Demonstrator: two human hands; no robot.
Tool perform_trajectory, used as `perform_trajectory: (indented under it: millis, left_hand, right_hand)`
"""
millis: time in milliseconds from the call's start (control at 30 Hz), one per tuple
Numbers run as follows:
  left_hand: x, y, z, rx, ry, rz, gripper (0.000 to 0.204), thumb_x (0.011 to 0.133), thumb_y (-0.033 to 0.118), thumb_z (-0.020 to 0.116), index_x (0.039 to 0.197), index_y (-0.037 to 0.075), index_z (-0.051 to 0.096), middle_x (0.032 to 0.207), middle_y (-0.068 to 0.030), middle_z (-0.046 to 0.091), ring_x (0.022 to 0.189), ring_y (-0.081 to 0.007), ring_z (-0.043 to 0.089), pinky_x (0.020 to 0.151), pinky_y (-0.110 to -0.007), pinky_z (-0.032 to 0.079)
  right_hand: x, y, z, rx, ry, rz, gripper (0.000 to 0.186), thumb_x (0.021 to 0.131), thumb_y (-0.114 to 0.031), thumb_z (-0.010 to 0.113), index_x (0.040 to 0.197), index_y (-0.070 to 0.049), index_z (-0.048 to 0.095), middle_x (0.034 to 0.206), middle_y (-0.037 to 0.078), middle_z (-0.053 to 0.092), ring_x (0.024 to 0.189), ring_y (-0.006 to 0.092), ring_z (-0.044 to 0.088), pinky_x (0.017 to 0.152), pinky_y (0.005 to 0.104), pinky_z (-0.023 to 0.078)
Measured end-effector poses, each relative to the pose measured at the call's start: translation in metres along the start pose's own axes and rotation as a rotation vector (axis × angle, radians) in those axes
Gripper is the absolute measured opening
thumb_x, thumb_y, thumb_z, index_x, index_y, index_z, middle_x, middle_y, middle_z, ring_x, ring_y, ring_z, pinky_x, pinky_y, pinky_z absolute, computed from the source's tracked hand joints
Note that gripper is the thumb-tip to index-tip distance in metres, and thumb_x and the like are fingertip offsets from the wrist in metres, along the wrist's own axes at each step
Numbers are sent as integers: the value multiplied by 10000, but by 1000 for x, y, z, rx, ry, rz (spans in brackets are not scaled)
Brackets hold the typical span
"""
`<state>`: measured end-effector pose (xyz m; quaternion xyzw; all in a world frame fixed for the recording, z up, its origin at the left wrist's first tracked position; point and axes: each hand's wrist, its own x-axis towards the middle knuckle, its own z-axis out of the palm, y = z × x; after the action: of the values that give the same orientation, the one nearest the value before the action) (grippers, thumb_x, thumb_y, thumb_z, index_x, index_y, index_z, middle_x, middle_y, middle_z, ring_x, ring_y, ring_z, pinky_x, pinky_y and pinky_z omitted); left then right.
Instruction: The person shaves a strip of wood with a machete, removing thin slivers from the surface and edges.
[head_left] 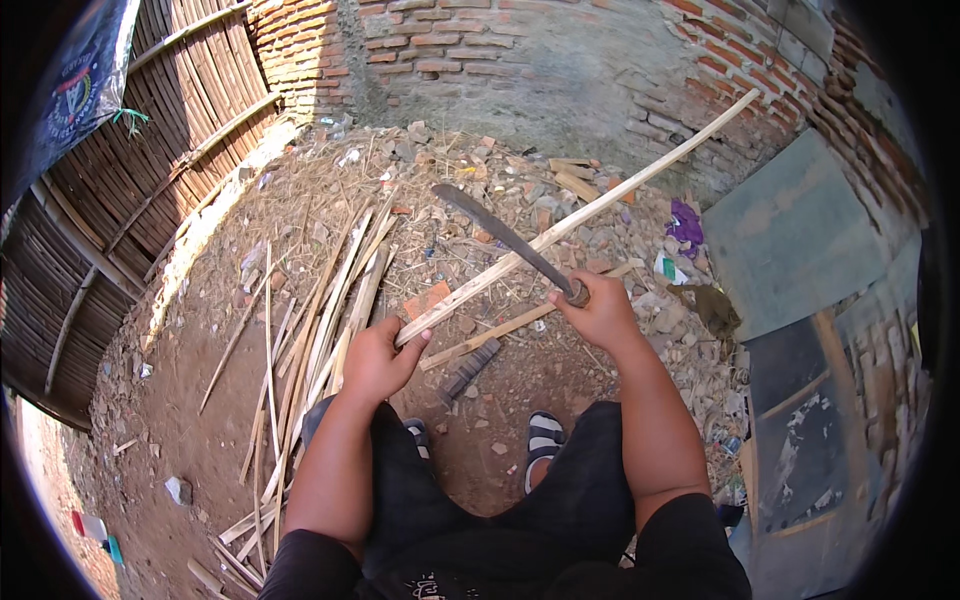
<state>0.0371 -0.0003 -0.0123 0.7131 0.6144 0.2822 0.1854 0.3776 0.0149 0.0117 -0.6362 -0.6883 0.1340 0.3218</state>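
Observation:
My left hand (pixel 382 358) is closed round the near end of a long pale bamboo strip (pixel 625 190), which slants up to the far right toward the brick wall. In my right hand (pixel 602 310) is the handle of a machete (pixel 505 236), its dark curved blade pointing up and to the left. The blade crosses over the strip around its middle; whether it touches the wood I cannot tell. Below the strip, a shorter piece of wood (pixel 485 343) lies on the ground beside a dark ridged block (pixel 470 371), between my feet and hands.
Left of my legs lies a pile of long bamboo strips (pixel 325 300). Rubble and litter (pixel 460 165) cover the ground up to the brick wall (pixel 560 70). Weathered panels (pixel 800 235) lean at the right, and a bamboo slat wall (pixel 185 110) stands at the left.

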Motion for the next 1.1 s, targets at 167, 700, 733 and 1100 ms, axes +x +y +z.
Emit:
perform_trajectory:
  millis: [167,700,733,1100]
  left_hand:
    - [0,2,7,-43,-72,-22,545,928,518,719,804,-4,620,656,-193,632,638,-392,650,615,-473,501]
    - [-1,7,5,24,55,-12,476,886,484,761,806,31,637,629,-156,631,605,-365,647,580,-460,495]
    - [-2,8,6,23,69,-15,469,883,480,764,808,33,641,631,-154,634,606,-362,650,580,-460,497]
    - [-3,7,0,165,234,14,383,841,433,807,870,64,703,654,-122,659,619,-324,673,589,-434,505]
  right_hand:
    - [-1,2,4,35,-1,-64,337,844,-357,811,1018,-81,728,748,175,677,713,374,670,658,456,513]
    - [6,14,-3,11,8,78,423,847,-373,813,1105,-50,725,776,182,696,776,351,713,700,437,535]
    - [3,7,2,-20,-33,80,397,838,-354,815,1094,-63,727,788,179,699,789,359,713,705,447,538]
    - [10,23,-3,0,23,75,401,864,-363,800,1078,-34,719,736,182,680,751,355,709,689,467,536]
